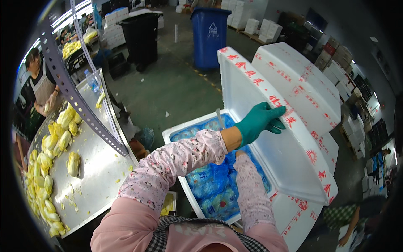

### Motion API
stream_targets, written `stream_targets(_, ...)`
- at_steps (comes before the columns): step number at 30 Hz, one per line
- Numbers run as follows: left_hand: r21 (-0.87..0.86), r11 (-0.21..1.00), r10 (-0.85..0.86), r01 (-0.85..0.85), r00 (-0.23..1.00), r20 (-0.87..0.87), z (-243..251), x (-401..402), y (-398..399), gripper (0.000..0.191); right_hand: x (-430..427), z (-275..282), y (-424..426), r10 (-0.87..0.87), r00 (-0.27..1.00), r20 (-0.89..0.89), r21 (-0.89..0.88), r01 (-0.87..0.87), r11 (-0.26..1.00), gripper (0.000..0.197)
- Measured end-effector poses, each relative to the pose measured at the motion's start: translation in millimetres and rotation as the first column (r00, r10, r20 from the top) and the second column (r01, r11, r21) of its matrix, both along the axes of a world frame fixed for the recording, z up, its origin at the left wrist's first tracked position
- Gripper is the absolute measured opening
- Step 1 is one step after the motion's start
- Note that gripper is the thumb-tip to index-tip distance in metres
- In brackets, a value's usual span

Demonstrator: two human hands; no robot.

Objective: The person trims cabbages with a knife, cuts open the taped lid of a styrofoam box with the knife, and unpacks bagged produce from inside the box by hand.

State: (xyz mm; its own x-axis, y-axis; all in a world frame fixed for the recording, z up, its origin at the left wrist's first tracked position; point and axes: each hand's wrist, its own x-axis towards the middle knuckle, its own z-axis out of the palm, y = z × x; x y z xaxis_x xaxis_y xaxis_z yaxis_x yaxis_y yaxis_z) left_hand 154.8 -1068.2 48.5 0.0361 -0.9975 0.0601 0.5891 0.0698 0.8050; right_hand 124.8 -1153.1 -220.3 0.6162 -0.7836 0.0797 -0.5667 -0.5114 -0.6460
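Observation:
My left hand (261, 123), in a green rubber glove, grips the edge of a white foam box lid (258, 151). The thumb lies over the printed rim; the other fingers are on the inner side. The lid stands tilted up along the right side of an open white foam box (193, 197). Inside the box, blue printed plastic bags (217, 186) cover the contents. My right forearm reaches over the box beneath my left; only the wrist of my right hand (240, 153) shows, its fingers hidden behind the green glove.
On the left, a metal table (97, 176) bears many yellow-green napa cabbage hearts (64, 140) and a perforated metal post (78, 108). A person (44, 85) stands behind it. More foam boxes (296, 85) stand at right. A black bin (140, 41) and blue bin (209, 41) stand ahead.

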Motion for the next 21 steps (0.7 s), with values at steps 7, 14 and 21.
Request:
stream_targets(7, -0.064, 0.997, 0.051, -0.049, 0.998, 0.032, -9.9, 13.3, 6.1, 0.040, 82.9, -20.5, -50.1, 0.025, 0.992, -0.122, 0.081, -0.015, 0.997, 0.035)
stream_targets(14, -0.113, 0.991, 0.066, -0.068, 0.998, -0.021, -25.6, 3.6, 7.0, 0.039, 68.6, -84.7, -99.9, -0.059, 0.997, 0.053, 0.220, 0.046, 0.974, 0.041)
stream_targets(21, -0.094, 0.992, 0.077, -0.080, 0.996, -0.037, -16.0, 0.1, 3.8, 0.038, 48.9, -49.9, -103.2, -0.132, 0.971, -0.197, 0.075, 0.149, 0.986, 0.048)
